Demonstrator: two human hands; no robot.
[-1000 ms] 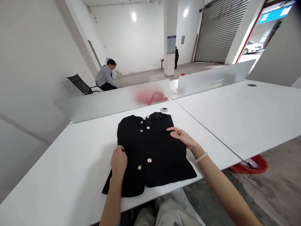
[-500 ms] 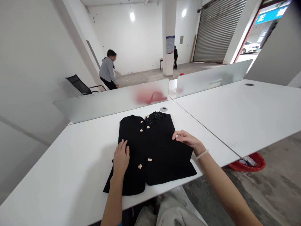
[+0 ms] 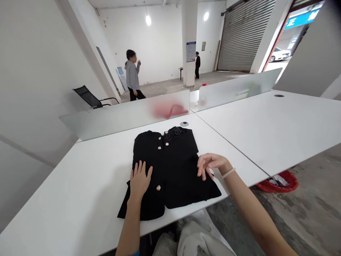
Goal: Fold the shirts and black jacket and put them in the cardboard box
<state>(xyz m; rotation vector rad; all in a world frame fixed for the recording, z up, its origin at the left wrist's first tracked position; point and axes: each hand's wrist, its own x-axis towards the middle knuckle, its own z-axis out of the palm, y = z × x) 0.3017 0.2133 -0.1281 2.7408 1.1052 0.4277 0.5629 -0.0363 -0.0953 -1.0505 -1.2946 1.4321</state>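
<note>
A black garment (image 3: 177, 160) with gold buttons, perhaps a jacket or vest, lies spread on the white table, its neckline away from me. Black flower-like trim (image 3: 172, 133) sits by the neckline. My left hand (image 3: 139, 179) rests flat on the garment's left side, fingers spread, close to a lower gold button (image 3: 158, 187). Over the right edge of the fabric is my right hand (image 3: 210, 164), with its fingers loosely curled and apart, holding nothing. Whether its fingertips touch the cloth I cannot tell.
Frosted dividers (image 3: 128, 115) cross the back of the white table (image 3: 80, 192). A red-rimmed bin (image 3: 289, 183) stands on the floor at right. Beyond the dividers are a black chair (image 3: 87, 96), a person in a grey hoodie (image 3: 132, 76) and a person in black (image 3: 197, 64).
My right hand has let go of the garment's right edge and opened. The lower right gold button is now covered. My left hand has spread its fingers. The grey-hoodie person has straightened up.
</note>
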